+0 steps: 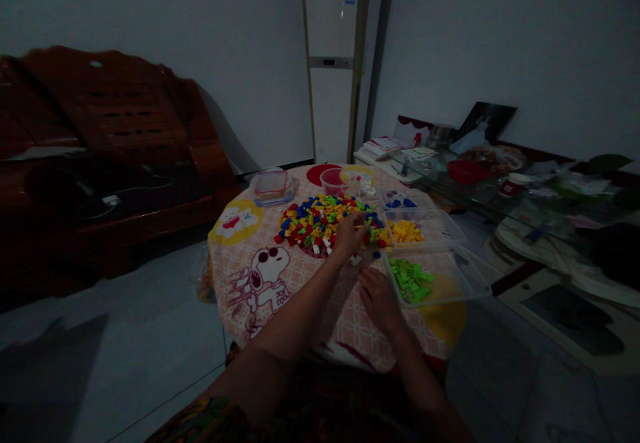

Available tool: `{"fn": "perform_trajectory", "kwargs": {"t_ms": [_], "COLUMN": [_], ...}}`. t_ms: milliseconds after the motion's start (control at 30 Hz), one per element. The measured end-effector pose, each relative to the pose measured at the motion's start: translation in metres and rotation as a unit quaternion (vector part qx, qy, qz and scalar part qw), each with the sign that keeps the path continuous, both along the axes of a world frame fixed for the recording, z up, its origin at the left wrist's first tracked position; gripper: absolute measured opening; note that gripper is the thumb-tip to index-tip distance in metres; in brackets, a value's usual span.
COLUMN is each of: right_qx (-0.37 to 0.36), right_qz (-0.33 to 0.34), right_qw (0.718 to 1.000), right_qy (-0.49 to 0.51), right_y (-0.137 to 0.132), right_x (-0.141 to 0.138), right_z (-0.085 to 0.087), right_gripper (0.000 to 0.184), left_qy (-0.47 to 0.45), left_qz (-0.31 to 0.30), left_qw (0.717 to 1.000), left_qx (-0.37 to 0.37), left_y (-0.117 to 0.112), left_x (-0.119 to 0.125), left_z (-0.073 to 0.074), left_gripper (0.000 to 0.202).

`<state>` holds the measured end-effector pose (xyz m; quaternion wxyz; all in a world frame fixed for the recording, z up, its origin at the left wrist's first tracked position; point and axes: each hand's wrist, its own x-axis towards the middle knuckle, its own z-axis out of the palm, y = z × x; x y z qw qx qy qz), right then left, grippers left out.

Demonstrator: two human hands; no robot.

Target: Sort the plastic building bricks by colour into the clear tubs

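Note:
A heap of small plastic bricks in red, blue, yellow and green [320, 220] lies in the middle of a small table under a cartoon-dog cloth [260, 276]. My left hand [350, 235] reaches into the heap's right edge, fingers curled down among the bricks; what they hold, if anything, is hidden. My right hand [376, 295] rests on the cloth just left of a clear tray of green bricks [413, 280], fingers loosely bent, nothing visible in it. Behind it stand a clear tray of yellow bricks [406, 231] and one with blue bricks [400, 201].
A lidded clear box [271, 186] and a red-tinted cup [333, 180] stand at the table's far side. A dark wooden sofa [110, 150] fills the left. A cluttered glass table [500, 176] stands at the right, a tall white unit [333, 63] behind.

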<state>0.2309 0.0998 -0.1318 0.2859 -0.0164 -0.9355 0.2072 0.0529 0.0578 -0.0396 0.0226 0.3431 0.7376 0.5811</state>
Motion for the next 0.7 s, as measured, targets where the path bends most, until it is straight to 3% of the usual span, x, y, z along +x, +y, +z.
{"fn": "perform_trajectory", "kwargs": {"t_ms": [100,200,333,500,700], "right_qx": [-0.002,0.0,0.003,-0.009,-0.03], "right_qz": [-0.006,-0.01,-0.009,-0.006,-0.019], "right_qw": [1.0,1.0,1.0,1.0,0.999], "right_qy": [-0.005,0.0,0.009,0.007,0.01], "right_y": [-0.001,-0.001,0.001,0.006,0.003], "right_x": [0.001,0.002,0.002,0.001,0.0], "right_z": [0.0,-0.001,-0.002,-0.004,-0.001], "right_gripper": [0.033,0.033,0.034,0.035,0.037], "left_qy": [0.06,0.078,0.079,0.026,0.02], "left_qz": [0.135,0.286,0.413,0.417,0.396], "left_qw": [0.989,0.955,0.905,0.897,0.901], "left_qx": [-0.014,-0.031,-0.062,-0.145,-0.175], "left_y": [-0.058,-0.119,-0.178,-0.196,-0.196], "left_x": [-0.038,-0.073,-0.091,-0.086,-0.087], "left_z": [-0.004,-0.011,-0.031,-0.058,-0.065], "left_gripper": [0.036,0.036,0.039,0.034,0.032]}}
